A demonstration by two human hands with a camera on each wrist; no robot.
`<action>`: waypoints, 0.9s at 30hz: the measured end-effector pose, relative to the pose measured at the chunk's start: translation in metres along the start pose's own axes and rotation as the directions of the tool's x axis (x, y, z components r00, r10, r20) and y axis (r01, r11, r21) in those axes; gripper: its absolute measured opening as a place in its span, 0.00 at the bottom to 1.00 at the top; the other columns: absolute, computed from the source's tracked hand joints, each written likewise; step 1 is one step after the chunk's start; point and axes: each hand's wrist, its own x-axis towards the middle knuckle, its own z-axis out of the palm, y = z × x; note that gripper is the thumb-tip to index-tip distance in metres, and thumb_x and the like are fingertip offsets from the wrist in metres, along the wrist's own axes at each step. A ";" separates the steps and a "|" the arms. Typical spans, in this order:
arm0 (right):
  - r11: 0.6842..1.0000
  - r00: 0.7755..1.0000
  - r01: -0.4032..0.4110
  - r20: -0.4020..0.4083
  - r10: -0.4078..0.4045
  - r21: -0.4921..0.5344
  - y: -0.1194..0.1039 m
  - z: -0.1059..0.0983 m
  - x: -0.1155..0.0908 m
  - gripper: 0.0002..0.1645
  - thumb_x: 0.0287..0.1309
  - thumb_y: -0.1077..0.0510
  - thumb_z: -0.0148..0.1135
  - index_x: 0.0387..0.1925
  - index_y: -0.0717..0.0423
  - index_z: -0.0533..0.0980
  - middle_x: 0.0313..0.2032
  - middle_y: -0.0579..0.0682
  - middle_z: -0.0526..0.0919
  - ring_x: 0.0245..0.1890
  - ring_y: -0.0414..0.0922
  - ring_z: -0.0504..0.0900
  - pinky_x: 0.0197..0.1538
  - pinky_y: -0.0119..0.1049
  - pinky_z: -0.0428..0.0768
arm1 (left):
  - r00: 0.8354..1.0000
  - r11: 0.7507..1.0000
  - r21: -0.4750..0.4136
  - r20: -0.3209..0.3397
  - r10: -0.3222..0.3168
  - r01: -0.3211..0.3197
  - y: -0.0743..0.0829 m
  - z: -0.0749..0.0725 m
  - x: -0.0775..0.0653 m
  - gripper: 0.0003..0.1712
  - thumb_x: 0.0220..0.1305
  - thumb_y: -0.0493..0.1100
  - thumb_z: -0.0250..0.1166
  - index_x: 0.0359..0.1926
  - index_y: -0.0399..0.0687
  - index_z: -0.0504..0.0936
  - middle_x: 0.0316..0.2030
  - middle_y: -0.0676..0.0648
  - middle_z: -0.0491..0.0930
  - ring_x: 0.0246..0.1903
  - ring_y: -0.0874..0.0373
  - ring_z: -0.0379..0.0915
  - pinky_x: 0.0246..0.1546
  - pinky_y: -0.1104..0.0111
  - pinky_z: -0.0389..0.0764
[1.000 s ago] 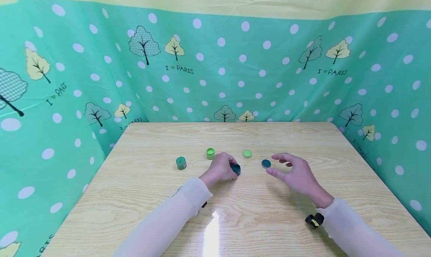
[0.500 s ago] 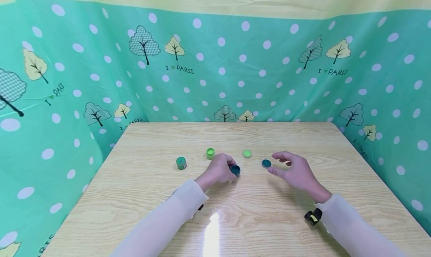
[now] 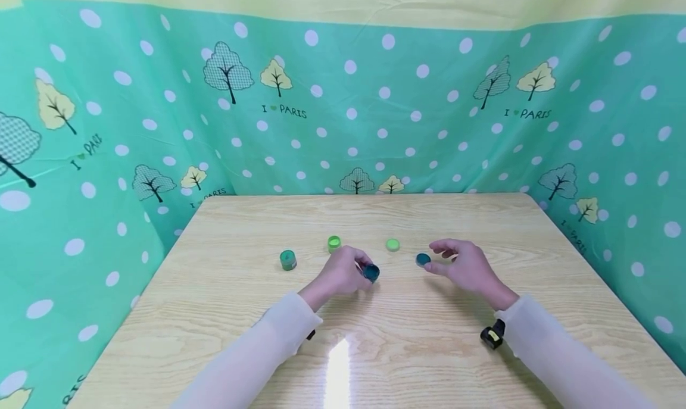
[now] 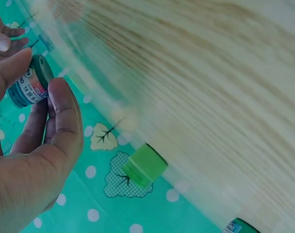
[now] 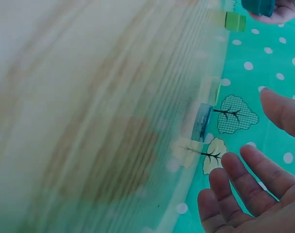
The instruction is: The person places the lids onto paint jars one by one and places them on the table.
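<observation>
A small dark teal paint jar [image 3: 371,272] with a printed label is pinched between the thumb and fingers of my left hand [image 3: 343,271]. The jar's open top shows in the head view. In the left wrist view the labelled side of the paint jar [image 4: 30,87] faces the camera. A matching dark teal lid [image 3: 423,259] lies on the table to the right. Close beside this lid, my right hand [image 3: 465,266] hovers with fingers spread and relaxed, its thumb tip near the rim. The right wrist view shows the lid [image 5: 202,123] apart from the right fingertips.
An open light green jar [image 3: 334,244] stands just behind my left hand. Left of it is a green jar [image 3: 288,259]. A light green lid [image 3: 393,244] lies between the hands, farther back. A polka-dot curtain [image 3: 348,99] borders the wooden table [image 3: 214,314].
My left hand has drawn slightly left and nearer with the paint jar. My right hand has shifted a little left and away from me, its fingers staying spread by the dark teal lid.
</observation>
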 end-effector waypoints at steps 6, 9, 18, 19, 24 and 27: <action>1.000 0.999 -0.030 0.030 0.030 -0.006 0.001 0.003 0.008 0.35 0.58 0.47 0.77 0.62 0.58 0.78 0.55 0.58 0.82 0.54 0.56 0.79 0.50 0.49 0.81 | 1.000 1.000 -0.015 -0.005 0.004 -0.004 0.000 -0.005 -0.004 0.18 0.49 0.31 0.80 0.43 0.45 0.88 0.36 0.51 0.82 0.35 0.56 0.78 0.34 0.67 0.82; 0.999 0.999 -0.031 0.036 0.032 -0.017 0.002 0.004 0.011 0.34 0.57 0.49 0.77 0.62 0.58 0.78 0.56 0.58 0.82 0.54 0.56 0.79 0.49 0.47 0.81 | 1.000 1.000 -0.018 -0.015 0.017 -0.017 0.000 -0.007 -0.005 0.18 0.49 0.31 0.80 0.42 0.45 0.88 0.36 0.52 0.82 0.35 0.56 0.78 0.35 0.67 0.82; 0.999 0.998 -0.042 0.046 0.044 -0.031 0.002 0.006 0.016 0.34 0.56 0.52 0.78 0.62 0.59 0.78 0.56 0.59 0.82 0.54 0.56 0.79 0.50 0.48 0.81 | 0.997 0.998 0.008 -0.037 0.063 -0.063 -0.002 -0.011 -0.011 0.16 0.49 0.31 0.80 0.40 0.45 0.88 0.35 0.52 0.82 0.34 0.57 0.78 0.35 0.68 0.81; 0.999 0.998 -0.041 0.047 0.043 -0.033 0.002 0.007 0.016 0.34 0.56 0.52 0.78 0.61 0.59 0.78 0.56 0.59 0.82 0.54 0.57 0.79 0.51 0.48 0.81 | 0.997 0.998 0.013 -0.037 0.063 -0.063 -0.002 -0.012 -0.012 0.16 0.49 0.32 0.80 0.40 0.45 0.88 0.35 0.52 0.82 0.34 0.57 0.78 0.36 0.68 0.81; 0.998 0.998 -0.043 0.048 0.045 -0.040 0.002 0.010 0.019 0.34 0.54 0.53 0.79 0.60 0.60 0.79 0.54 0.58 0.83 0.52 0.56 0.79 0.52 0.49 0.80 | 0.998 0.999 0.023 -0.040 0.043 -0.043 -0.004 -0.014 -0.014 0.17 0.48 0.32 0.81 0.41 0.45 0.88 0.34 0.52 0.82 0.34 0.57 0.77 0.36 0.67 0.81; 0.998 0.997 -0.051 0.049 0.053 -0.046 0.001 0.011 0.021 0.34 0.53 0.53 0.80 0.60 0.61 0.79 0.53 0.58 0.83 0.51 0.55 0.79 0.52 0.49 0.80 | 0.999 0.999 0.022 -0.037 0.037 -0.036 -0.005 -0.016 -0.016 0.18 0.48 0.32 0.81 0.41 0.45 0.88 0.34 0.51 0.82 0.34 0.56 0.77 0.37 0.66 0.81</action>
